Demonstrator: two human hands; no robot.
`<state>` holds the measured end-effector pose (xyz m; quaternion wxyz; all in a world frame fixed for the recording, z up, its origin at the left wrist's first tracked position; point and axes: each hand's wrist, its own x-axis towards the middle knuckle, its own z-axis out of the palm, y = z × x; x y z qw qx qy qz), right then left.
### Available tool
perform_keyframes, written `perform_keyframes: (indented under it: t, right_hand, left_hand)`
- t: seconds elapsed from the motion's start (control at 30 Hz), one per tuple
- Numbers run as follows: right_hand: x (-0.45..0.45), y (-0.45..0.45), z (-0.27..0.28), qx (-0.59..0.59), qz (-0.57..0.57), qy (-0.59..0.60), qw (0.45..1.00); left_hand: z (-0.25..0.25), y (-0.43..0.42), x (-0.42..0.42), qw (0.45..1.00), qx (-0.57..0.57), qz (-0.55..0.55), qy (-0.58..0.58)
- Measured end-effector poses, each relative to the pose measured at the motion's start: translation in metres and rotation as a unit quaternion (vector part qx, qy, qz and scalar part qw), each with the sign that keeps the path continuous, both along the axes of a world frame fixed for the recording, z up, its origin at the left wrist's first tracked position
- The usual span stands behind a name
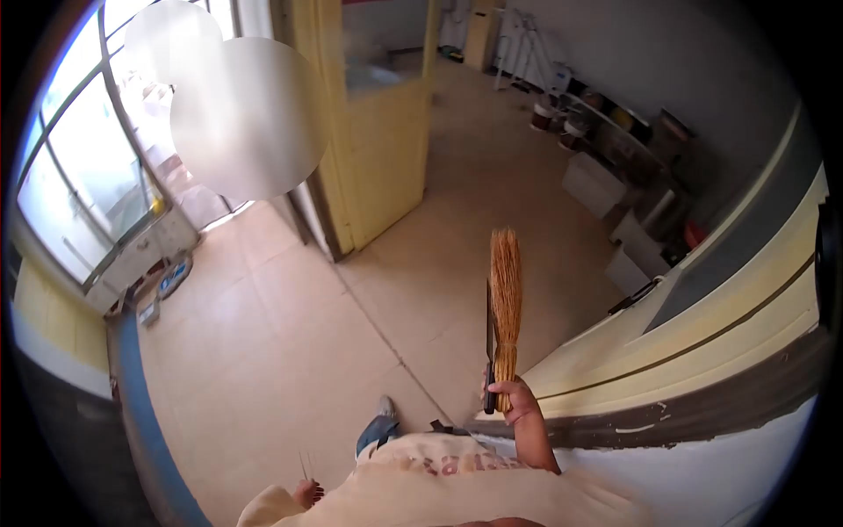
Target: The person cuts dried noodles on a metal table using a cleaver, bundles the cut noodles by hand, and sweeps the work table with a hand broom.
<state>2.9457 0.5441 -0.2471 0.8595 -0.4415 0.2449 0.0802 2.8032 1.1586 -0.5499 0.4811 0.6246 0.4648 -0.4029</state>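
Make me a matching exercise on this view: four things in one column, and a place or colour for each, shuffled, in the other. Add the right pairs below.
Things
1. straw hand brush
2. half-glazed door
3. thin rods
4. floor-edge strip

Places and colours
A. blue
B. in the left hand
C. in the right hand
D. painted yellow

Right pairs: 1-C, 2-D, 3-B, 4-A
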Motion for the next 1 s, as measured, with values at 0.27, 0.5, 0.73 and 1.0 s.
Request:
perform_keyframes:
  t: [0.27, 0.5, 0.73, 1.0]
  right_hand:
    - [0.081, -0.061, -0.002, -0.01, -0.197, 0.009, 0.98]
    - [0.153, -0.163, -0.046, -0.006, -0.271, -0.015, 0.963]
    - [0.259, -0.309, -0.015, -0.028, -0.329, -0.009, 0.944]
    - [0.32, -0.436, -0.002, -0.027, -0.43, -0.012, 0.902]
  left_hand:
    - [0.038, -0.089, 0.512, 0.953, 0.003, -0.095, -0.286]
    - [0.044, -0.271, 0.654, 0.902, -0.066, -0.311, -0.293]
    - [0.033, -0.353, 0.662, 0.903, -0.128, -0.409, -0.03]
    - [0.056, -0.51, 0.799, 0.905, -0.036, -0.423, -0.026]
